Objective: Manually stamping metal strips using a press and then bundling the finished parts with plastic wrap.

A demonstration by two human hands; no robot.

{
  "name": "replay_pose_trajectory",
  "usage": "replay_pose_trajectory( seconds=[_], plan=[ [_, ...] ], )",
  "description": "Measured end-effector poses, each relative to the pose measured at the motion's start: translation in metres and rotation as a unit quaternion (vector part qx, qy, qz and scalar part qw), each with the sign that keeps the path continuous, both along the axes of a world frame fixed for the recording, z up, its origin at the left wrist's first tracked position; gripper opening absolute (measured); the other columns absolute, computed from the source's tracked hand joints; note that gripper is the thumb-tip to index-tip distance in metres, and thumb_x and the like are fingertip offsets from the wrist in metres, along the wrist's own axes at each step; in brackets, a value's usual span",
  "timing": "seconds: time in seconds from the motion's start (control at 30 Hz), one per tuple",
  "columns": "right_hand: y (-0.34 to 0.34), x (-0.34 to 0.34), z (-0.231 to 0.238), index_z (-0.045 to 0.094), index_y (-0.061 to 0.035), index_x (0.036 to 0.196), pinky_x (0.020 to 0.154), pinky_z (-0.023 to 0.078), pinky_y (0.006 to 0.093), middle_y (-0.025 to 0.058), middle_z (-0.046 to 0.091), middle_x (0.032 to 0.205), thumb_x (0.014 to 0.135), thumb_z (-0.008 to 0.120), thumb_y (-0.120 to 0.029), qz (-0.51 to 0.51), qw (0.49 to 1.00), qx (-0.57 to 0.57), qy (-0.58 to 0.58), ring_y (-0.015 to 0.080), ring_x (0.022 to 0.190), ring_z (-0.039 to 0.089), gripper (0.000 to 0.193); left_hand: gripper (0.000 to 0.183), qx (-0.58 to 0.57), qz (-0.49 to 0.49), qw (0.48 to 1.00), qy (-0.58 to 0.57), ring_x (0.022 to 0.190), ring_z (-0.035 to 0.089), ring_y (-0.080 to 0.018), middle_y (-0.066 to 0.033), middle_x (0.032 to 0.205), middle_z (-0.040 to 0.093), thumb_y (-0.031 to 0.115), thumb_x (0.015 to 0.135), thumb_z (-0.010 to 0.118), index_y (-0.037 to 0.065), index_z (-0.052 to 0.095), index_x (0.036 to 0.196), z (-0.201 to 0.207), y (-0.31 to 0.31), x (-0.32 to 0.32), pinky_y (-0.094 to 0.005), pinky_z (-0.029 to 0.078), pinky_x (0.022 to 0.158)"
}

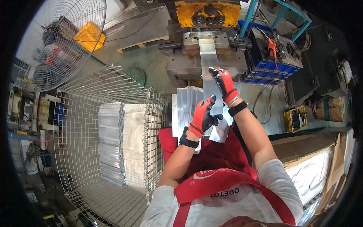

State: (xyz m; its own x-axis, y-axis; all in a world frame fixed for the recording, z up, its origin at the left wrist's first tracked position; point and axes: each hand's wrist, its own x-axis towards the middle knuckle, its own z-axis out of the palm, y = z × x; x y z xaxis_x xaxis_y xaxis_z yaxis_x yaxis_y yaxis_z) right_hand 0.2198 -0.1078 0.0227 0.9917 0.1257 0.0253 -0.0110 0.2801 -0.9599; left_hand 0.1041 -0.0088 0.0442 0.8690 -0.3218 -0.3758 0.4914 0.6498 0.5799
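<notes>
A long, flat metal strip (210,62) runs from the die (191,40) of a press toward my lap, its far end lying on the die. My right hand (225,83), in a red and black glove, grips the strip's right edge about midway along. Close to the near end, my left hand (203,116), gloved the same way, has its thumb over the left edge; its other fingers curl below, partly hidden. Under the strip, a stack of similar metal strips (183,109) lies across my lap, some fanned to the right.
A wire mesh cage (149,125) at my left holds stacked metal strips (109,142). A large fan (53,38) stands far left. The yellow press head (207,14) is above the die. Blue crates (264,72) with tools, a yellow bin (296,118) and a cardboard box (308,149) are at right.
</notes>
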Motion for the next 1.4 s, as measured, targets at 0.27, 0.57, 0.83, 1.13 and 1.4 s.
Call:
replay_pose_trajectory(
  seconds=[0.27,0.57,0.83,1.13,1.4],
  plan=[
    [-0.010,-0.005,-0.025,0.059,-0.0015,0.089,0.064,0.041,0.0214,0.0017,0.058,0.079,0.078,0.055,-0.020,0.039,0.997,-0.031,0.052,0.0075,0.070,0.052,0.022,0.027,-0.008,0.030,0.999,-0.010,0.046,0.055,-0.0159,-0.0084,0.068,0.057,0.030,0.082,0.048,0.003,0.053,0.085,-0.010,0.000,0.002,-0.0219,0.040,0.032],
    [0.004,-0.016,0.002,0.058,-0.0013,0.073,0.055,0.035,0.0207,-0.0073,0.048,0.068,0.080,0.055,-0.021,-0.005,1.000,-0.015,0.010,0.0032,0.061,0.041,0.021,0.023,0.030,0.038,0.999,-0.005,0.045,0.054,-0.0156,-0.0048,0.067,0.056,0.030,0.081,0.050,0.008,0.052,0.087,-0.005,0.000,0.003,-0.0219,0.041,0.034],
    [0.001,-0.009,-0.016,0.058,-0.0078,0.070,0.049,0.030,0.0193,-0.0094,0.046,0.065,0.078,0.057,-0.024,-0.003,0.999,-0.013,0.036,0.0016,0.057,0.038,0.018,0.022,0.042,0.019,0.999,-0.007,0.047,0.056,-0.0145,-0.0048,0.069,0.057,0.029,0.081,0.050,0.008,0.053,0.088,-0.002,0.001,0.001,-0.0218,0.041,0.033],
    [0.001,-0.005,-0.022,0.059,-0.0087,0.069,0.046,0.028,0.0193,-0.0090,0.046,0.062,0.077,0.057,-0.025,-0.010,0.999,-0.007,0.050,0.0024,0.053,0.036,0.018,0.022,0.018,0.016,0.999,-0.021,0.047,0.056,-0.0142,-0.0048,0.066,0.057,0.028,0.082,0.049,0.008,0.053,0.090,-0.008,0.002,0.004,-0.0216,0.040,0.032],
    [0.000,-0.006,-0.020,0.060,-0.0070,0.073,0.048,0.029,0.0209,-0.0089,0.043,0.061,0.077,0.058,-0.027,-0.016,0.998,-0.052,0.033,0.0037,0.055,0.037,0.021,0.030,0.042,0.006,0.999,0.004,0.048,0.057,-0.0250,-0.0062,0.072,0.049,0.035,0.077,0.056,0.011,0.045,0.089,-0.009,0.005,0.004,-0.0271,0.036,0.032]
  ],
)
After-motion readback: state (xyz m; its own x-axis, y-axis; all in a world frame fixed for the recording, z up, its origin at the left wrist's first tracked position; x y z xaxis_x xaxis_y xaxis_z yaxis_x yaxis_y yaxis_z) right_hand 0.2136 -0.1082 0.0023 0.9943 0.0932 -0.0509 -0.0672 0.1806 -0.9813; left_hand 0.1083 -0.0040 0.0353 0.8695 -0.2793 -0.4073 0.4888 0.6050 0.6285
